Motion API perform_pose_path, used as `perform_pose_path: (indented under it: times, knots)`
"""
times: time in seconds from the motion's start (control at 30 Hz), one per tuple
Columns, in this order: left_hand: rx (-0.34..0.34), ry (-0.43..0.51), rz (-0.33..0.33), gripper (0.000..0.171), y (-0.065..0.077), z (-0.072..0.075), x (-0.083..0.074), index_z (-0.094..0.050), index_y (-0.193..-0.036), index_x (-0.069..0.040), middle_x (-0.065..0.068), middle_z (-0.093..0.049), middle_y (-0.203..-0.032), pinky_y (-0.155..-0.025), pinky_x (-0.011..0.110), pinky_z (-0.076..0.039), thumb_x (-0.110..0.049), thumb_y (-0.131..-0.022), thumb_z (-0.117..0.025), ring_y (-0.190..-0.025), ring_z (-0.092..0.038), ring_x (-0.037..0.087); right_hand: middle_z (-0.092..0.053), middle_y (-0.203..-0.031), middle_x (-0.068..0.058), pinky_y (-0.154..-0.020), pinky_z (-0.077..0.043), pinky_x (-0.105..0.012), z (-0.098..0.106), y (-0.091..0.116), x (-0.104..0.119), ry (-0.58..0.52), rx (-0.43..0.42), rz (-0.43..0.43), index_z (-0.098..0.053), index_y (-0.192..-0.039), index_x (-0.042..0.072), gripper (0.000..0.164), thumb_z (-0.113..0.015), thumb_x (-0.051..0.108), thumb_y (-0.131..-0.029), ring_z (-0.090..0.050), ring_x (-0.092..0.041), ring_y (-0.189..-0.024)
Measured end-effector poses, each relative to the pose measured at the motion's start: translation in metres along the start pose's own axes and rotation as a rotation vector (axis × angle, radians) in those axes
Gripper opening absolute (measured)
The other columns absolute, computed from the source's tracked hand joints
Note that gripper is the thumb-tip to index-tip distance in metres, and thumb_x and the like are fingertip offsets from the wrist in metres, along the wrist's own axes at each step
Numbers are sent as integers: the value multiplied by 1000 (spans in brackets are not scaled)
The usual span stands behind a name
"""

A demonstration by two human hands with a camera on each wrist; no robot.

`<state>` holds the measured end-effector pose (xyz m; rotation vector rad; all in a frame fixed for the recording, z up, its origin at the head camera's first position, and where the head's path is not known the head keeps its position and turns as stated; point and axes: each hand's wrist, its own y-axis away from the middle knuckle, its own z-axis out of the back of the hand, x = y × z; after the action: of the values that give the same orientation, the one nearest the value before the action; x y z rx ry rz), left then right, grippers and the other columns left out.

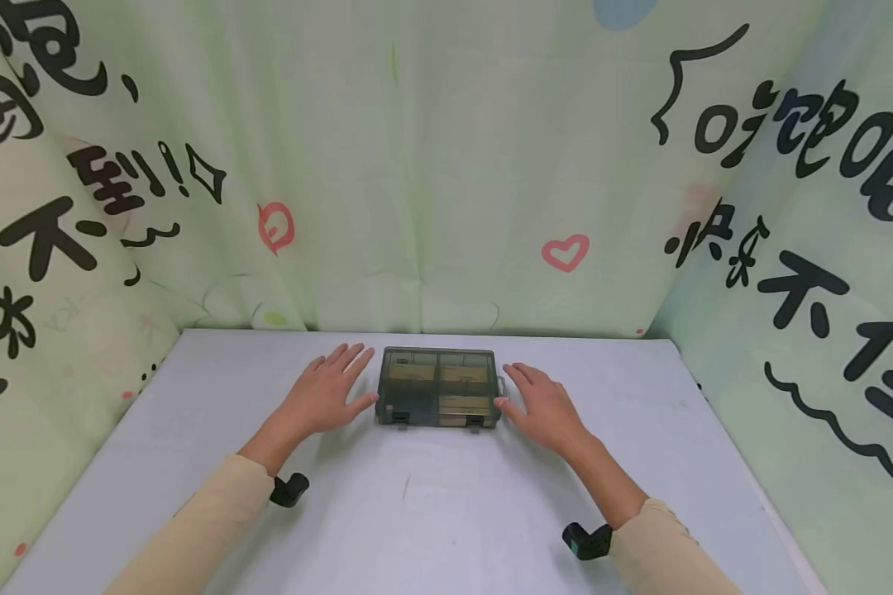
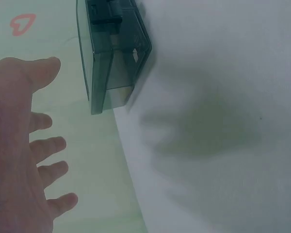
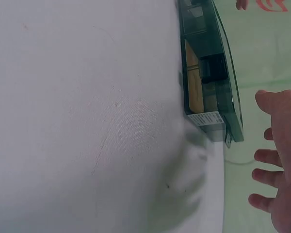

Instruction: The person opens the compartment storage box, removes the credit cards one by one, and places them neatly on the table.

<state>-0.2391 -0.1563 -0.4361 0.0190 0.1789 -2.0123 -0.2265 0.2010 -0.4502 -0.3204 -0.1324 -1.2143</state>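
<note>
A smoky, see-through plastic box sits flat on the pale desk, toward the far side and roughly centred, its lid shut and two small latches on its near edge. Through the lid you can make out compartments with tan contents — what they are I cannot tell.

The left hand is just beside the box's left end, palm down, its grip spread and relaxed, fingers straight and pointing away toward the far wall. Its thumb tip is at the box's near-left corner; whether it touches is hard to say. The left wrist view shows the fingers fanned out with a gap between them and the box.

The right hand mirrors it on the right end — fingers loosely spread, holding nothing, thumb close by the box's side where a small tab sticks out.

Both arms wear beige sleeves. A green printed curtain with black lettering and red hearts closes off the far side and both flanks.
</note>
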Motion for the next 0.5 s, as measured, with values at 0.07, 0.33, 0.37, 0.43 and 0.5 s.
perform_pose_path:
  times: [0.07, 0.33, 0.37, 0.43, 0.5]
  knots:
    - [1, 4, -2, 73, 0, 0, -1, -30, -153, -13, 14, -32, -157, -111, 60, -31, -51, -95, -53, -145, -30, 37, -46, -146, -18, -101, -39, -62, -1, 0, 1, 5, -1, 3, -42, -146, 8, 63, -56, 43, -95, -44, -38, -135]
    - [24, 19, 3, 74, -2, -4, -2, -27, -154, -15, 13, -31, -158, -111, 60, -32, -54, -95, -50, -145, -29, 36, -46, -146, -16, -101, -41, -60, -8, -3, 4, 29, 9, 4, -43, -145, 8, 64, -57, 45, -94, -44, -37, -135]
    - [27, 21, 5, 74, -3, -5, -3, -27, -154, -15, 13, -31, -158, -111, 60, -32, -54, -95, -50, -145, -29, 36, -46, -146, -16, -101, -40, -60, -8, -3, 5, 25, 13, 4, -43, -145, 8, 64, -57, 45, -94, -44, -36, -135]
    - [32, 18, 7, 74, -3, -6, -4, -27, -154, -15, 13, -31, -157, -111, 60, -32, -53, -95, -51, -145, -29, 36, -46, -146, -16, -102, -40, -60, -10, -3, 6, 26, 16, 6, -44, -145, 8, 64, -57, 45, -94, -44, -36, -134]
    - [40, 20, 12, 75, -4, -6, -5, -26, -154, -16, 13, -31, -158, -111, 60, -32, -54, -95, -51, -145, -29, 36, -46, -146, -16, -102, -40, -60, -10, -3, 8, 22, 21, 9, -44, -144, 8, 64, -57, 44, -94, -44, -36, -134]
